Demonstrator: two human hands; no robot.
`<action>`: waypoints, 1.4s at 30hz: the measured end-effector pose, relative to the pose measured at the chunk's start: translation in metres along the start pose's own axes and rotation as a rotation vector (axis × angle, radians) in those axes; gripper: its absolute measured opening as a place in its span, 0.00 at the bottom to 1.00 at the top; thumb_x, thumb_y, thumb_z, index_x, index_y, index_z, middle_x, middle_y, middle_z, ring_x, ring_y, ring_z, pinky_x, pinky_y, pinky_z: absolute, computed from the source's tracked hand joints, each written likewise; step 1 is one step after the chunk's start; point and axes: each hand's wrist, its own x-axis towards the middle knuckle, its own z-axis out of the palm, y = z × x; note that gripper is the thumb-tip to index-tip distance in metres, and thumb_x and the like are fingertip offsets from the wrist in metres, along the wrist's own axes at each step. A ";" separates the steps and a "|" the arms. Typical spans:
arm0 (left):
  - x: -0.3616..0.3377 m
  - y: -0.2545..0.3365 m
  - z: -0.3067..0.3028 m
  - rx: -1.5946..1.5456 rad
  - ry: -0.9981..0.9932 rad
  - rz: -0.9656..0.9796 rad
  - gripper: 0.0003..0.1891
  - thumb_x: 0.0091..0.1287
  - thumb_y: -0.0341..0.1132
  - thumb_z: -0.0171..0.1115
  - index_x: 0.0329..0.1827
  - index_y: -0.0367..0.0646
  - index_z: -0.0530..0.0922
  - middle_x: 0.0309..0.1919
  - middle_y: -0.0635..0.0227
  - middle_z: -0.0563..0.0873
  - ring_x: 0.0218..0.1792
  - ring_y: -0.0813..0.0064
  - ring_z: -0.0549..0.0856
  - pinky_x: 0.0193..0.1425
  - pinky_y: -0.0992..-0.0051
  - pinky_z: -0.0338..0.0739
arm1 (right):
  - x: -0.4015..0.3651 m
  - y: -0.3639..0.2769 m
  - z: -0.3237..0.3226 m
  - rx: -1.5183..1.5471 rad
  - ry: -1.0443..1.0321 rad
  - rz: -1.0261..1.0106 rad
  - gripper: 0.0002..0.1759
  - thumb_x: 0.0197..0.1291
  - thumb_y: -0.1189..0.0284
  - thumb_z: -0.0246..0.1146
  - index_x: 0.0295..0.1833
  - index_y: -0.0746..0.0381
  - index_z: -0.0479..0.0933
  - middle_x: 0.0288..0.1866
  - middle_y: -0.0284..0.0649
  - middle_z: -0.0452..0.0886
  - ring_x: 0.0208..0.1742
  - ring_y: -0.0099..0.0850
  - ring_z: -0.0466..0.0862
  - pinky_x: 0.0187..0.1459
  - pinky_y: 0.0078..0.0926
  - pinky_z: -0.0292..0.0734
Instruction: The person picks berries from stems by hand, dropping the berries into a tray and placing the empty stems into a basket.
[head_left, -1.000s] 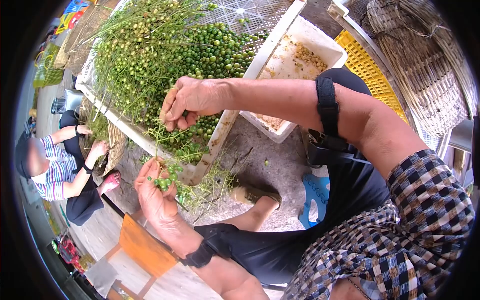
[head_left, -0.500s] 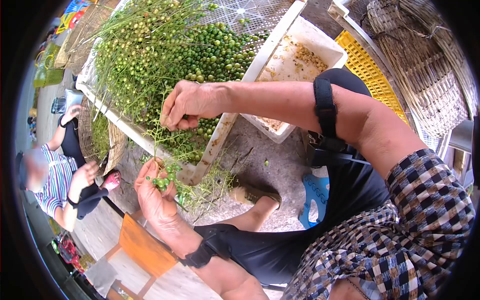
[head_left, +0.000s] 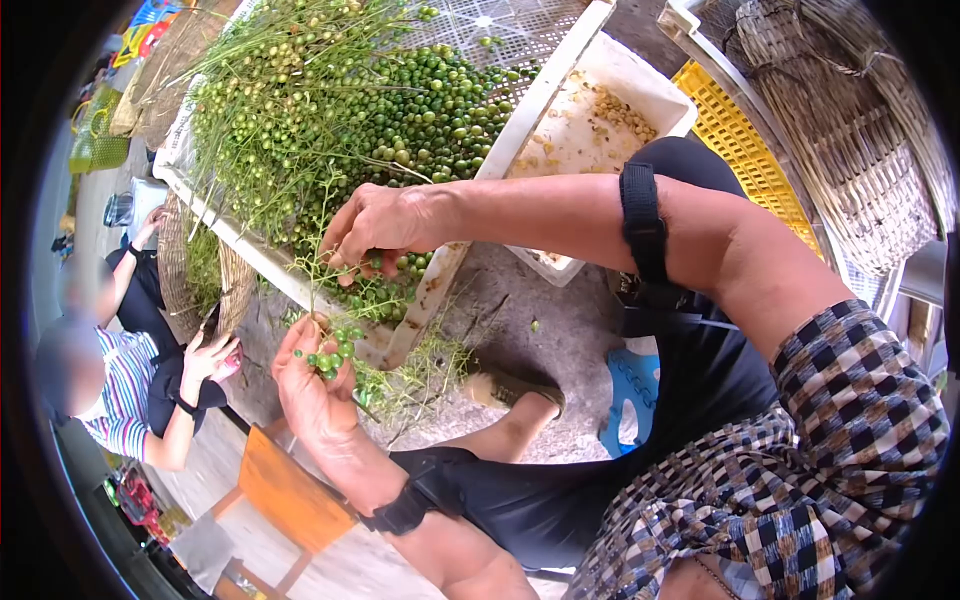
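My left hand (head_left: 318,392) is closed on the stem of a sprig of green berries (head_left: 338,352), and the berries hang over its fingers. Just above it, my right hand (head_left: 388,232) has its fingers curled in a pinch at the upper twigs of the same sprig; the exact contact is partly hidden. Beneath and beyond both hands stands a white plastic crate (head_left: 222,230). Stems with berries (head_left: 265,130) are heaped on its left side, and loose green berries (head_left: 440,105) are spread on the right.
A white tub (head_left: 545,150) with yellowish bits stands beside the crate, near a yellow crate (head_left: 735,130) and woven baskets (head_left: 830,130). Stripped stems (head_left: 425,370) lie on the ground. Another person (head_left: 130,380) sits at the left by an orange board (head_left: 290,490).
My right hand has shifted slightly down toward my left hand, its fingers a little looser. My left hand stays nearly still. The other person has leaned and moved their hands.
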 end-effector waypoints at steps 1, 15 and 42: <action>0.000 0.000 -0.001 0.002 -0.001 -0.001 0.09 0.56 0.32 0.60 0.35 0.35 0.75 0.16 0.68 0.75 0.08 0.87 0.67 0.06 0.90 0.53 | 0.001 -0.001 0.000 -0.014 0.000 -0.014 0.10 0.45 0.75 0.60 0.35 0.69 0.77 0.24 0.36 0.79 0.20 0.20 0.74 0.16 0.18 0.69; 0.007 0.005 -0.004 -0.053 -0.092 -0.116 0.08 0.56 0.30 0.60 0.35 0.35 0.76 0.16 0.69 0.76 0.09 0.87 0.67 0.07 0.90 0.51 | -0.001 0.002 -0.006 -0.420 -0.176 -0.008 0.09 0.45 0.77 0.57 0.34 0.66 0.78 0.22 0.36 0.78 0.16 0.20 0.73 0.17 0.19 0.69; -0.003 0.009 0.011 0.028 0.034 -0.104 0.10 0.55 0.31 0.61 0.38 0.36 0.75 0.15 0.70 0.75 0.07 0.88 0.64 0.07 0.88 0.48 | 0.001 -0.008 -0.013 -0.139 -0.109 0.104 0.14 0.56 0.64 0.56 0.35 0.65 0.77 0.21 0.31 0.73 0.16 0.17 0.69 0.14 0.14 0.62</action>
